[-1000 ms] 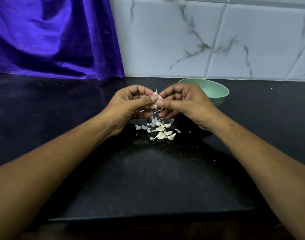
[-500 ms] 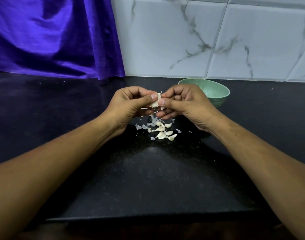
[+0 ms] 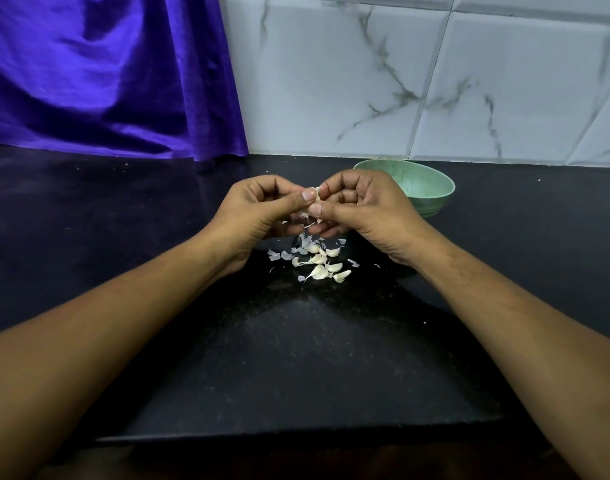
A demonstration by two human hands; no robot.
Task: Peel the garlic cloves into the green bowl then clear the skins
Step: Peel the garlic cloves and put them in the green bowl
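One garlic clove stands roughly upright, long axis vertical, pinched between left hand and right hand above loose cloves and skins on the black worktop; the green bowl sits just behind the right hand.

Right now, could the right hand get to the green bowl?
Probably yes: the green bowl sits just behind the right hand with nothing between them, though both hands are busy pinching a garlic clove.

Bare counter left; green bowl close behind-right of hands.
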